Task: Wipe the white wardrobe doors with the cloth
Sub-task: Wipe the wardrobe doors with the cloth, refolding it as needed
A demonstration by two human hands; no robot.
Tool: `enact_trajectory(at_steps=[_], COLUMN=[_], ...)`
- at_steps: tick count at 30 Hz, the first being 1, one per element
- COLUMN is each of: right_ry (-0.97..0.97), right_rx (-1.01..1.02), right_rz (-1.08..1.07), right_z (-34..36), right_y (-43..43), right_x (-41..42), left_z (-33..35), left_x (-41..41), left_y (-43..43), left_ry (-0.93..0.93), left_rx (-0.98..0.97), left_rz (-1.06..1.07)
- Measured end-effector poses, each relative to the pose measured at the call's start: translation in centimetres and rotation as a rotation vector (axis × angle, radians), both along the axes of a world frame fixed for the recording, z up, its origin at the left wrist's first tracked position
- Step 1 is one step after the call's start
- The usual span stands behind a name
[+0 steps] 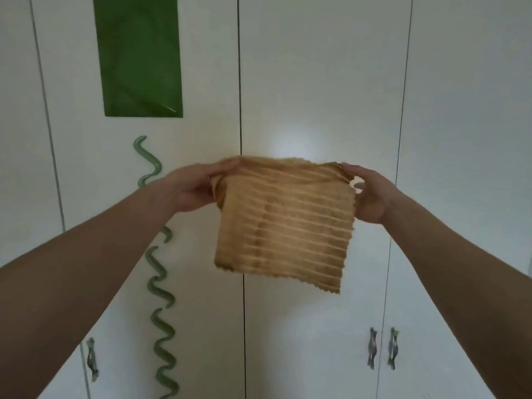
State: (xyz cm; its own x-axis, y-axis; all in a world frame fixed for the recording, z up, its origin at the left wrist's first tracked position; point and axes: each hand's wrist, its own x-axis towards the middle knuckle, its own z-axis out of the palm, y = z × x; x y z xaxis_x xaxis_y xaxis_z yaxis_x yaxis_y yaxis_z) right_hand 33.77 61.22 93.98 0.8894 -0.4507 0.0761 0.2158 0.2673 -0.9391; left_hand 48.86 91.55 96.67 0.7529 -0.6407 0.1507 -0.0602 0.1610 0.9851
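Observation:
A tan ribbed cloth hangs spread in the air in front of the white wardrobe doors. My left hand pinches its upper left corner, where the fabric is bunched. My right hand pinches the upper right corner. The cloth hangs down between both hands, its lower edge free, and does not touch the doors. It covers part of the seam between the two middle doors.
A green rectangular panel and a wavy green strip decorate the left door. Metal handles sit low: one at the left, a pair at the right. Dark vertical seams separate the doors.

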Motion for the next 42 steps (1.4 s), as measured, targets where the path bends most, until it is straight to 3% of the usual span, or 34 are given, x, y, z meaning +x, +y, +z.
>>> enact_trajectory(at_steps=[2, 4, 7, 10, 13, 17, 21, 23, 28, 32, 36, 39, 42], right_ry=[0.072, 0.196, 0.168, 0.06, 0.03, 0.197, 0.234, 0.264, 0.268, 0.194, 0.245, 0.398, 0.604], right_rx=[-0.095, -0.205, -0.27, -0.237, -0.449, -0.982, -1.048, -1.106, -1.282, -1.106, -1.023, -1.301, -1.614], right_rz=[0.11, 0.174, 0.056, -0.009, 0.16, 0.163, -0.05, -0.134, -0.145, -0.011, 0.124, 0.095, -0.033], right_z=[-1.5, -3.8, -4.8, -3.4, -2.7, -3.7, -5.2, -5.9, -7.0, -7.4, -9.5, -14.0, -19.6], right_y=[0.0, 0.3, 0.8, 0.7, 1.1, 1.7, 1.8, 1.4, -1.3, -3.1, -5.8, -6.4, -5.4], right_x=[-0.7, -0.9, -0.5, -0.8, -2.2, -2.8, -2.0, -1.8, -1.8, -2.5, -3.2, -3.2, -2.5], left_z=[0.3, -0.7, -2.0, -2.1, -2.2, -3.9, -5.8, -6.3, -7.1, -7.8, -9.3, -12.9, -17.7], left_x=[0.3, 0.5, 0.6, 0.8, 0.3, -0.9, -0.5, 0.1, 1.1, 1.1, 0.5, -0.2, -0.9], left_y=[0.6, 1.2, 1.7, 2.0, 3.0, 4.1, 2.4, 1.5, -0.3, -1.3, -1.5, -3.1, -6.0], left_ry=[-0.051, -0.114, -0.203, -0.302, -0.259, -0.578, -0.928, -1.064, -1.063, -0.97, -1.052, -1.012, -0.746], left_rx=[-0.003, 0.157, 0.281, 0.231, 0.145, 0.446, 0.734, 0.786, 0.906, 0.924, 0.959, 0.967, 1.062], left_rz=[0.037, 0.063, 0.183, 0.324, 0.214, 0.03, 0.15, 0.196, 0.091, 0.081, 0.057, 0.153, 0.194])
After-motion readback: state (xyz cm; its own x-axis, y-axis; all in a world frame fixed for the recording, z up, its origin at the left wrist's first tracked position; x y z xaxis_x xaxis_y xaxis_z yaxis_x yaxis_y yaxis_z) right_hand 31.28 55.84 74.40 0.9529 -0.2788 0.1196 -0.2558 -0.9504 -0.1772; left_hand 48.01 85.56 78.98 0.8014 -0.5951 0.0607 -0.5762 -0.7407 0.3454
